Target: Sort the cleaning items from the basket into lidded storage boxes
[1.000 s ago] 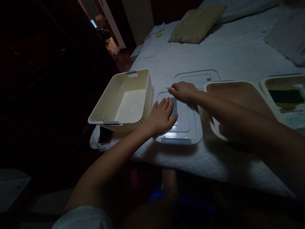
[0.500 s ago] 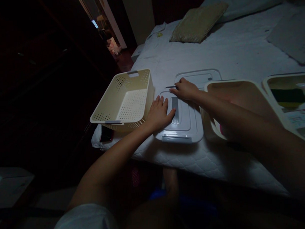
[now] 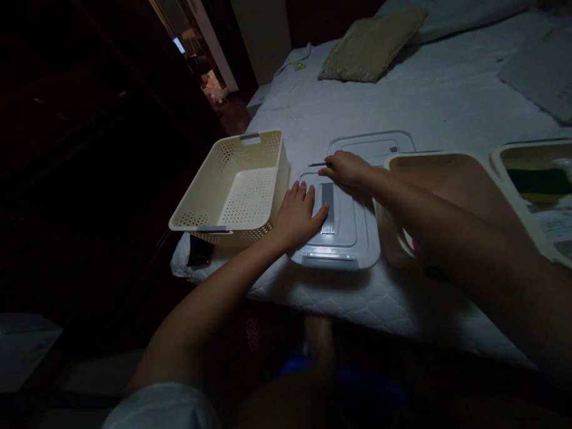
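Observation:
A white plastic lid (image 3: 349,228) with a grey handle strip lies on the bed near its front edge. My left hand (image 3: 299,215) rests flat on the lid's left side, fingers stretched out. At the lid's far edge my right hand (image 3: 346,169) is closed, fingers curled on the rim by a thin dark strip (image 3: 318,164). A second white lid (image 3: 375,144) lies just behind. An empty cream perforated basket (image 3: 235,188) stands directly left of my left hand.
To the right stand a cream bin (image 3: 458,177) and another bin (image 3: 543,190) holding papers and dark items. An olive pillow (image 3: 371,45) lies at the back. The white quilted bed (image 3: 364,299) ends just below the lid; dark floor and a doorway lie to the left.
My left hand slid a little left off the grey handle strip, which now shows. My right hand moved slightly toward the lid's far edge.

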`<state>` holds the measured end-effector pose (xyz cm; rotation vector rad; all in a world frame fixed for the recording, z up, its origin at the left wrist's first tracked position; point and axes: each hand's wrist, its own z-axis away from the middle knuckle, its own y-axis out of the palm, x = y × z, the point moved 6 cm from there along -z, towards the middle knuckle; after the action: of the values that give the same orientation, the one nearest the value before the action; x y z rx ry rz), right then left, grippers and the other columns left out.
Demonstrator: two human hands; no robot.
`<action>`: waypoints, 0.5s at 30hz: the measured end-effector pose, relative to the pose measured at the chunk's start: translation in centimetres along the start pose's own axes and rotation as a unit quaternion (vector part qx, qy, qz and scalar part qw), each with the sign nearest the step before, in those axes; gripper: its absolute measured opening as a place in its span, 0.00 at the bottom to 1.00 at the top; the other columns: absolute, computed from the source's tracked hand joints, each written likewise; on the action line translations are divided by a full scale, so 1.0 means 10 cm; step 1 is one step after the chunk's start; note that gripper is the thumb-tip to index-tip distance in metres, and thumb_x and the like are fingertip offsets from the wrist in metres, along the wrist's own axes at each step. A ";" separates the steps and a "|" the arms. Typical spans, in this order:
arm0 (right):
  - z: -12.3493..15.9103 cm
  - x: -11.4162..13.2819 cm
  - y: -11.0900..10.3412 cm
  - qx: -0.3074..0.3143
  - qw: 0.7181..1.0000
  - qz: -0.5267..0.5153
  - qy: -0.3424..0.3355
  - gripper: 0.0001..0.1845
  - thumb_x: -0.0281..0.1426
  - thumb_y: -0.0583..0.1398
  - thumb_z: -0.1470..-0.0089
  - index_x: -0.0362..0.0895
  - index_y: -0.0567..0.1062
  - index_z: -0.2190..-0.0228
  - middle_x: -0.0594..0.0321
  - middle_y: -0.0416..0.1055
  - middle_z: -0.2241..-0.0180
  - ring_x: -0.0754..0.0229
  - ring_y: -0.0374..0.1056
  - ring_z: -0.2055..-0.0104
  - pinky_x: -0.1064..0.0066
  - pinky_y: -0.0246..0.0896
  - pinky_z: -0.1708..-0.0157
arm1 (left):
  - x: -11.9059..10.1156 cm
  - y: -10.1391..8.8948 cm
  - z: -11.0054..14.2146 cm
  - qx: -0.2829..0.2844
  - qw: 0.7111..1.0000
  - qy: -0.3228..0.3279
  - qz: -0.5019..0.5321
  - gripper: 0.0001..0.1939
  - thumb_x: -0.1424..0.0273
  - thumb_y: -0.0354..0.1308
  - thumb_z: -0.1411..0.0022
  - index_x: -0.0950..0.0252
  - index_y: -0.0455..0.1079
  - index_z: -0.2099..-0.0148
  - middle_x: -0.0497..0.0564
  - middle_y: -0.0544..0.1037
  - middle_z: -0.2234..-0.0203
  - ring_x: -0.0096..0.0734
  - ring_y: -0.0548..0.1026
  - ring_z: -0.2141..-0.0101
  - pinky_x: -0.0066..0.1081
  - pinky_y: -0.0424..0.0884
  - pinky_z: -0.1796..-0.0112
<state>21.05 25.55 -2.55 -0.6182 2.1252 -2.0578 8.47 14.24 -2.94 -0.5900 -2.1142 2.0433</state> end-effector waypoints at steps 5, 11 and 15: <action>0.02 0.00 0.00 -0.033 0.999 -0.029 -0.008 0.22 0.42 0.56 0.39 0.37 0.77 0.57 0.46 0.74 0.58 0.51 0.70 0.57 0.66 0.59 0.62 | 0.02 0.02 0.00 -0.007 1.000 0.002 0.013 0.36 0.53 0.41 0.34 0.75 0.54 0.34 0.66 0.53 0.33 0.49 0.46 0.32 0.44 0.43 0.35; 0.09 0.05 -0.05 -0.069 0.997 -0.008 -0.015 0.20 0.38 0.56 0.39 0.37 0.75 0.53 0.45 0.71 0.54 0.50 0.68 0.55 0.64 0.60 0.60 | 0.01 0.02 -0.01 0.001 1.000 0.005 0.007 0.36 0.54 0.40 0.33 0.78 0.54 0.34 0.69 0.53 0.34 0.50 0.47 0.32 0.44 0.44 0.35; 0.13 0.11 -0.07 -0.071 0.997 0.016 -0.013 0.18 0.37 0.54 0.38 0.38 0.73 0.53 0.45 0.70 0.53 0.49 0.67 0.55 0.64 0.60 0.60 | 0.01 0.01 -0.01 0.003 1.000 0.004 0.000 0.36 0.54 0.41 0.33 0.78 0.53 0.34 0.69 0.53 0.34 0.50 0.47 0.32 0.43 0.44 0.35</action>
<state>20.69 23.96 -1.75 -0.6201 2.2657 -1.8835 8.40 14.35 -3.08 -0.5965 -2.1022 2.0444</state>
